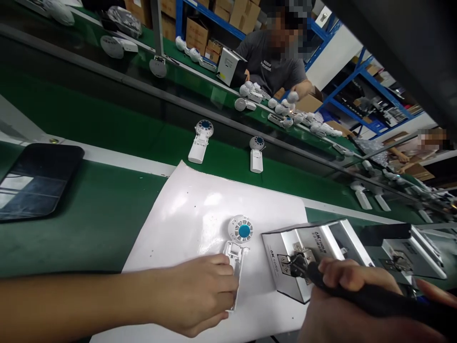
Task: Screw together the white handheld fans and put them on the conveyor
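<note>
My left hand (193, 295) lies over the white plastic handle (236, 255) of a small fan, its fingers gripping the handle and hiding most of it. The fan's round white head (241, 229) with a blue centre rests on a white sheet (214, 214), with the handle's open end showing just below it. My right hand (352, 305) is shut around a black soldering iron (357, 290). The iron's tip reaches into the holder of a silver metal soldering stand (296, 259), which stands right of the fan. The tip itself is hidden.
The sheet lies on a green conveyor belt (89, 214). A black tablet (35, 181) lies at left. Similar fans (202, 138) stand further along. A second metal stand (403, 252) sits at right. Across the line, a co-worker (271, 62) handles white parts before shelves of cardboard boxes (243, 14).
</note>
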The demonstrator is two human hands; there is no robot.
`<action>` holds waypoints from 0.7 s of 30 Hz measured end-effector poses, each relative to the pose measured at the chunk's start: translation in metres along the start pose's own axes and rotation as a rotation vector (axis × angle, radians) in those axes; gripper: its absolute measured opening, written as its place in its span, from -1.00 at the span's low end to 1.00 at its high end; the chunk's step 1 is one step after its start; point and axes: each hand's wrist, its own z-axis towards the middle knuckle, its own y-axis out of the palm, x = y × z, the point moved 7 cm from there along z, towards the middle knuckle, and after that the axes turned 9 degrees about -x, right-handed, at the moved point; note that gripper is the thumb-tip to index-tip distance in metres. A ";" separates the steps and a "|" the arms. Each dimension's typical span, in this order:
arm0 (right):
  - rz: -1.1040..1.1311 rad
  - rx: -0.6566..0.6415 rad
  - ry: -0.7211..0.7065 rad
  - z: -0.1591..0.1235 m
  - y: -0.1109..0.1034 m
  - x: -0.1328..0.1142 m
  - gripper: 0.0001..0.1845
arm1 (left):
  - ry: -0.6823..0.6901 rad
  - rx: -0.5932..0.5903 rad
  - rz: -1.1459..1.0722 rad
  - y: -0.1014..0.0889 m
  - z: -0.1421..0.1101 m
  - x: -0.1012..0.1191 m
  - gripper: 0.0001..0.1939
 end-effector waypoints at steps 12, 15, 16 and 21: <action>0.443 -0.261 0.246 -0.025 0.068 0.011 -0.38 | 0.038 -0.047 0.041 0.006 0.002 -0.002 -0.89; 0.452 -0.281 0.278 -0.031 0.088 0.017 -0.37 | 0.046 -0.039 0.056 0.006 0.002 -0.002 -0.88; 0.442 -0.284 0.284 -0.032 0.092 0.020 -0.35 | 0.048 -0.033 0.061 0.007 0.002 -0.002 -0.88; 0.451 -0.275 0.348 -0.042 0.098 0.037 -0.43 | 0.040 -0.002 0.057 0.007 0.000 -0.003 -0.90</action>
